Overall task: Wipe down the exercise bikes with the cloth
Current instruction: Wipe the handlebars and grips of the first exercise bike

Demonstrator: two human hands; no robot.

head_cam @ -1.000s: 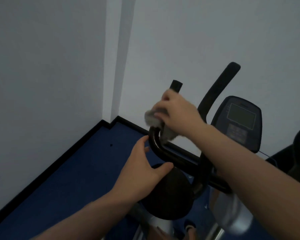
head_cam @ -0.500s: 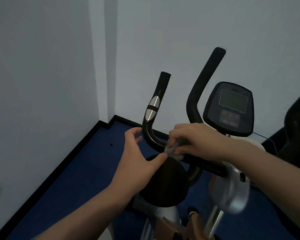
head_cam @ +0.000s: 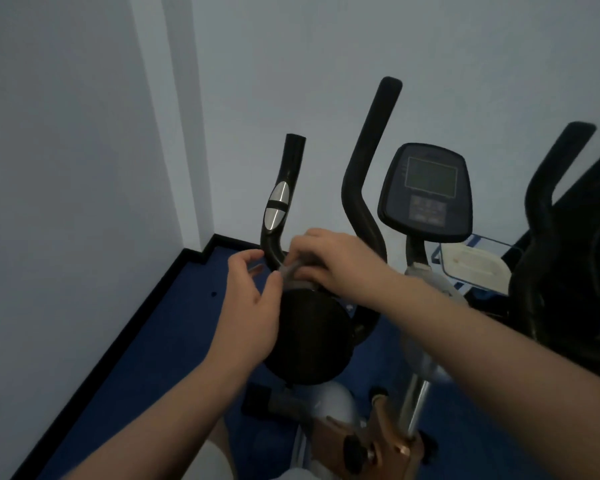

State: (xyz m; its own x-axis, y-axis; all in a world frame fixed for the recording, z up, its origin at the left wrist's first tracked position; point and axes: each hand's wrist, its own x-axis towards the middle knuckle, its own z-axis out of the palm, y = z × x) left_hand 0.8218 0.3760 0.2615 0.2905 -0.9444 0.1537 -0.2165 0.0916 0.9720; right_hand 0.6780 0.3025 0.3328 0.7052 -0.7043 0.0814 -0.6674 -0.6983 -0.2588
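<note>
Right, your right hand [head_cam: 329,263] is clamped over the grey cloth [head_cam: 293,270], pressing it onto the bend of the left handlebar [head_cam: 281,209] of the exercise bike [head_cam: 420,386]. Only a small edge of cloth shows under your fingers, about centre frame. Fingers are curled down around cloth and bar together.

Your left hand [head_cam: 250,306] sits at 9 o'clock of the right one, just beside the same bend. Fingers are half curled, thumb and forefinger apart, nothing clearly between them. Whether the thumb tip touches the cloth edge I cannot tell; it's blurred there.

The handlebar rises from the bend toward 12 o'clock, with a silver sensor pad [head_cam: 276,206] partway up. The second handlebar [head_cam: 369,161] stands at 1 o'clock of your hands, taller and tilted right. The console [head_cam: 426,192] with its screen is at 2 o'clock, on its post. The round black seat [head_cam: 312,341] is directly under your hands, at 6 o'clock.

At 3 o'clock another dark machine [head_cam: 568,254] fills the frame edge; too blurred to detail. A pale tray [head_cam: 471,268] sits between it and the console post. Blue floor [head_cam: 146,358] runs from 7 to 9 o'clock, black skirting along the wall [head_cam: 66,168].
</note>
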